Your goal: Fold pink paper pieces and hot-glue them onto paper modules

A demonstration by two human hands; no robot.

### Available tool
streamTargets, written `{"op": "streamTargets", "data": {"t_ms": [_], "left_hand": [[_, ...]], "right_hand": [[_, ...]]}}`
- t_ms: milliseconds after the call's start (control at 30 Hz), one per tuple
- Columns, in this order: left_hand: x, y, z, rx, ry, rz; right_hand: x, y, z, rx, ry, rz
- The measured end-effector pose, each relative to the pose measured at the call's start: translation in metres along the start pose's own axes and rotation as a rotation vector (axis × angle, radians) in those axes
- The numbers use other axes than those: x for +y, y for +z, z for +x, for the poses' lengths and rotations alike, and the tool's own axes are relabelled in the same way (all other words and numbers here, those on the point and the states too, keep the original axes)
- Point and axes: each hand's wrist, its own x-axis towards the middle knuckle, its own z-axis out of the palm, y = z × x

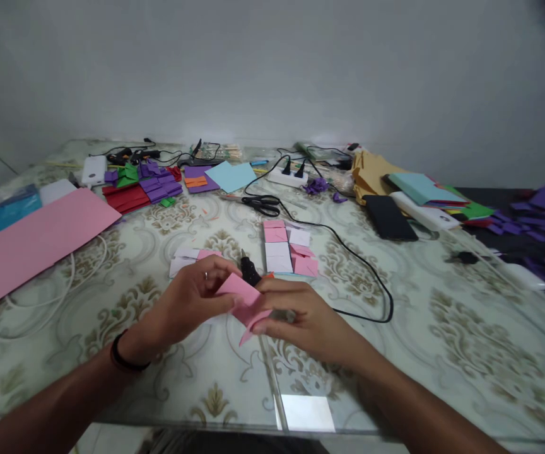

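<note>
A small piece of pink folded paper (pixel 243 301) is held up between both hands above the table. My left hand (pixel 201 293) pinches its left side, thumb in front. My right hand (pixel 296 312) grips the right side, where a narrow flap sticks out at the lower edge. Just behind the paper lies a black glue gun (pixel 250 271), nozzle pointing away; its rear is hidden by my right hand. Folded pink and white paper pieces (pixel 278 255) lie beyond my right hand, and a smaller white and pink group (pixel 186 258) lies behind my left hand.
Black scissors (pixel 262 205) and a cable (pixel 367 261) lie farther back, near a white power strip (pixel 287 176). A large pink sheet (pixel 40 243) covers the left side. A dark phone (pixel 390 217) and stacked coloured paper (pixel 426 189) are at right, with purple strips (pixel 544 227) beyond.
</note>
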Motion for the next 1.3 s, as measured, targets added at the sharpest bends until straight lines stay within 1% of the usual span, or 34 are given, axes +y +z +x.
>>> {"op": "streamTargets", "data": {"t_ms": [33,100,200,267,333,433,667,800,967,1100,1300], "left_hand": [[0.000,0.000,-0.001,-0.025,-0.006,0.026],[-0.002,0.000,-0.002,-0.058,-0.016,0.074],[-0.004,-0.001,-0.003,-0.073,-0.003,0.088],[-0.005,0.000,-0.003,-0.073,0.010,0.084],[-0.003,0.001,-0.004,-0.066,0.010,0.092],[0.000,0.003,-0.004,-0.053,0.011,0.132],[0.007,0.006,-0.003,-0.036,0.042,0.359],[0.006,0.006,-0.003,0.028,0.057,0.340],[0.002,0.006,-0.004,0.083,0.024,0.267],[-0.001,0.005,-0.004,0.091,-0.012,0.301],[-0.002,0.003,-0.003,0.082,0.002,0.334]], "right_hand": [[0.000,0.000,0.000,0.026,0.022,-0.007],[-0.001,0.001,0.000,0.071,0.110,0.012],[-0.001,0.005,-0.001,0.137,0.260,0.098],[-0.002,0.007,-0.001,0.177,0.305,0.145],[-0.002,0.008,-0.001,0.199,0.319,0.163],[-0.001,0.009,-0.001,0.193,0.321,0.161],[0.001,0.011,-0.002,0.176,0.308,0.166],[-0.003,0.008,0.001,0.205,0.334,0.193],[-0.003,0.006,0.003,0.210,0.391,0.100],[0.000,0.007,0.003,0.217,0.399,0.090],[0.001,0.006,0.002,0.221,0.398,0.108]]}}
